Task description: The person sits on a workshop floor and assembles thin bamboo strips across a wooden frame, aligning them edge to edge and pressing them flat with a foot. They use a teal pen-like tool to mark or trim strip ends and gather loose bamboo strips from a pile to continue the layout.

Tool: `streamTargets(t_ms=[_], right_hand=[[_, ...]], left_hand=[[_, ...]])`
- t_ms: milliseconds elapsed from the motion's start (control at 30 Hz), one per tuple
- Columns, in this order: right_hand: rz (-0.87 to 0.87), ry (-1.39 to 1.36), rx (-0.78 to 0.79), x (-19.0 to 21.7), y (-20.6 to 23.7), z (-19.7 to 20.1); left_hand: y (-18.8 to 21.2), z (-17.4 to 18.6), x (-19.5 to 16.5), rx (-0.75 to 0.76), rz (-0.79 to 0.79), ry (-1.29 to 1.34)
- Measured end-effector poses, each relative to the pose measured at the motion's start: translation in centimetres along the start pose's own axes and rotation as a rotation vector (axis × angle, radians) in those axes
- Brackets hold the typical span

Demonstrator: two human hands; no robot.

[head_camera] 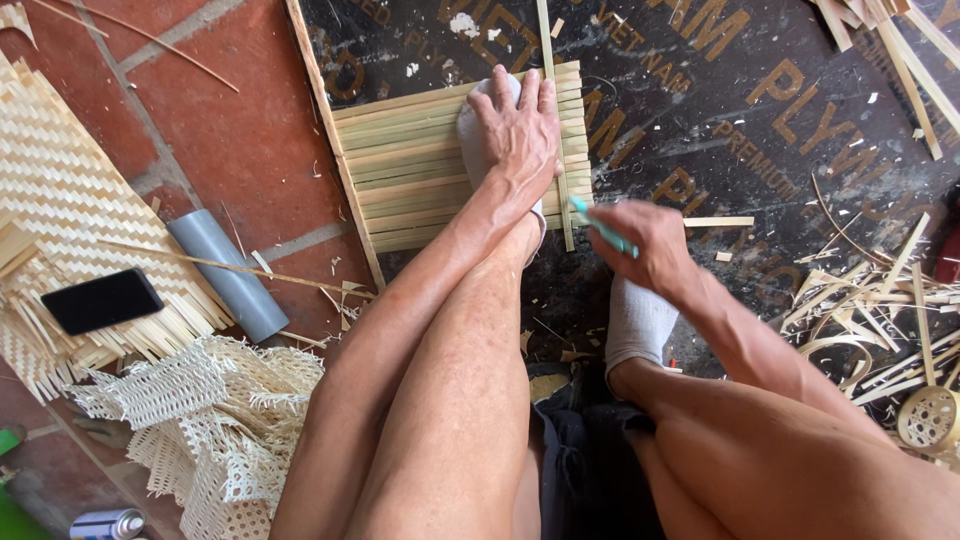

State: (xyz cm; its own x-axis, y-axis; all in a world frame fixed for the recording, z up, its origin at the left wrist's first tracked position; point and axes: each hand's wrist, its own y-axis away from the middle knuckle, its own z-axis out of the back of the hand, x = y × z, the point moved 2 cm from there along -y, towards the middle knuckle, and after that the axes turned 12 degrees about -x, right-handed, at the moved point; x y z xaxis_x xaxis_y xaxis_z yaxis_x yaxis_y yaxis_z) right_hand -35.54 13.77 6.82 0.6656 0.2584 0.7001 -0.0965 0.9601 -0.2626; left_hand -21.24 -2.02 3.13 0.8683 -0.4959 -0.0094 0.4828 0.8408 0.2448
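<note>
Head view: your left hand lies flat, palm down and fingers spread, on the mat of bamboo slats, pinning it over your white-socked left foot. The mat rests on the black printed board, with its left edge at a long bamboo strip bordering the red tile floor.

Your right hand is closed around a teal-handled tool. The tool's tip sits at the mat's lower right corner, beside the upright strip threaded across the slats. The working end is hidden; it cannot be identified.

Risk, as a judgement: the tool works near your left wrist and foot. A slip toward them could cut. If the left palm eases, the loose slats may shift out of line.

Loose shavings lie to your right; a woven mat, phone and grey tube lie left.
</note>
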Motion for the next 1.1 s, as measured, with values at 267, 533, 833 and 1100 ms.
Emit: streamTargets(t_ms=[267, 533, 833, 1100], right_hand=[[-0.293, -0.040, 0.146, -0.4, -0.2, 0.8], [-0.556, -0.119, 0.292, -2.0, -3.3, 0.7], [-0.537, -0.228, 0.323, -4.6, -8.2, -0.5], [-0.415, -0.104, 0.068, -9.1, -15.4, -1.9]], left_hand=[[0.3, 1.3, 0.0, -0.010, -0.007, 0.000], [0.3, 1.3, 0.1, -0.050, -0.008, 0.011], [-0.1, -0.7, 0.1, -0.162, 0.000, -0.002], [0.3, 0.4, 0.0, -0.002, -0.027, -0.013]])
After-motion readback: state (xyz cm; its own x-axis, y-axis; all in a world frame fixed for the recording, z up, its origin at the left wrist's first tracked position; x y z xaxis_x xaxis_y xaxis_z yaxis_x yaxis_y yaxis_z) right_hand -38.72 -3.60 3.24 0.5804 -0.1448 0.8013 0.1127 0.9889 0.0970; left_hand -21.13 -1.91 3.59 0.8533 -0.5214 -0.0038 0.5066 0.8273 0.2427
